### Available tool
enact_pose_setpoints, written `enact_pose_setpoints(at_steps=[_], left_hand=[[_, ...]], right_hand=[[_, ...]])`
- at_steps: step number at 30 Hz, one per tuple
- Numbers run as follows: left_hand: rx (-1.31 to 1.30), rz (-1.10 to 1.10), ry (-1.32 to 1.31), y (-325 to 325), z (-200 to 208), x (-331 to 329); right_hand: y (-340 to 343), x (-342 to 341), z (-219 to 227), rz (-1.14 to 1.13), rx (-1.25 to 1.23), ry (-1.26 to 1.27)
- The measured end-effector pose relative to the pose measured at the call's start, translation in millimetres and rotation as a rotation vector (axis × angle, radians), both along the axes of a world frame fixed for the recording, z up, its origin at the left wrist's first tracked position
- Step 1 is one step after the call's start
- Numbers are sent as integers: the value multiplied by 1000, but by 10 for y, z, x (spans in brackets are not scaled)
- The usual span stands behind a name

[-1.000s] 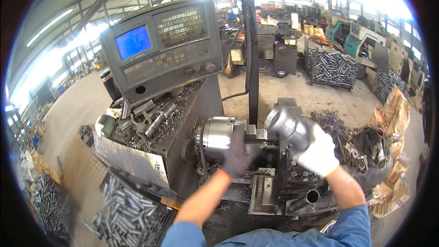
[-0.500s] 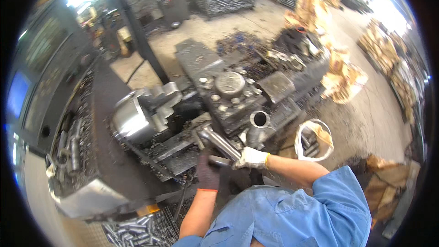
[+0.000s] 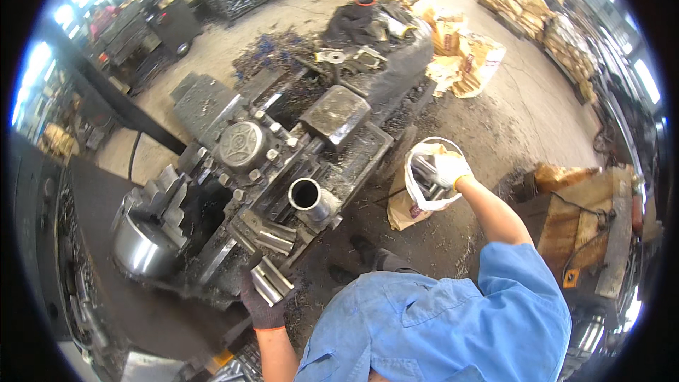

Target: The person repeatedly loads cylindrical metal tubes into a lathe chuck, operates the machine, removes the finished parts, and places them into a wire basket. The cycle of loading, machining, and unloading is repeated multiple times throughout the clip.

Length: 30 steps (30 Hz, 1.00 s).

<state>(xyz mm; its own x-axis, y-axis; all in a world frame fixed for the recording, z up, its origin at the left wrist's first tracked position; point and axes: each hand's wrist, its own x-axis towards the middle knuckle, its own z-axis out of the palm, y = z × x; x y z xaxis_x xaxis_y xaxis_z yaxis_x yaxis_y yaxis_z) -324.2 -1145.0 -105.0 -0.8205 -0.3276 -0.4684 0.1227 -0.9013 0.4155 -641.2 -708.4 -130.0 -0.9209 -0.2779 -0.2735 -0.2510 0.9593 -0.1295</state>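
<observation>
The right hand [image 3: 450,169] reaches into the white-rimmed bag [image 3: 413,189], grip unclear.

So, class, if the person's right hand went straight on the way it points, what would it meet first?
Probably the metal pieces in the white-rimmed container, just ahead of the right hand; depth is unclear, so it may be touching them now.

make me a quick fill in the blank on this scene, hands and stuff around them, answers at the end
The left hand holds shiny metal and wears a ____ (light or dark) glove.
The right hand is at a bucket whose rim is ____.
The person's shirt is ____.
The chuck lies toward the picture's ____ edge.

Missing words: dark; white; blue; left
</observation>
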Motion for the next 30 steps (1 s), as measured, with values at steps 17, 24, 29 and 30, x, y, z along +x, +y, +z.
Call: enact_pose_setpoints(at_steps=[17, 24, 29, 30], left_hand=[[-340, 147, -214, -56, -69, 233], [-324, 278, -177, -390, 30, 200], [-355, 346, 258, -320, 450, -228], [-506, 423, 257, -339, 490, -266]], right_hand=[[-3322, 1561, 330, 784, -222, -107], [-3594, 1285, 750, 577, -855, -610], [-3908, 1557, 1250, 585, -612, -719], [-3957, 1507, 1383, 540, -583, -723]])
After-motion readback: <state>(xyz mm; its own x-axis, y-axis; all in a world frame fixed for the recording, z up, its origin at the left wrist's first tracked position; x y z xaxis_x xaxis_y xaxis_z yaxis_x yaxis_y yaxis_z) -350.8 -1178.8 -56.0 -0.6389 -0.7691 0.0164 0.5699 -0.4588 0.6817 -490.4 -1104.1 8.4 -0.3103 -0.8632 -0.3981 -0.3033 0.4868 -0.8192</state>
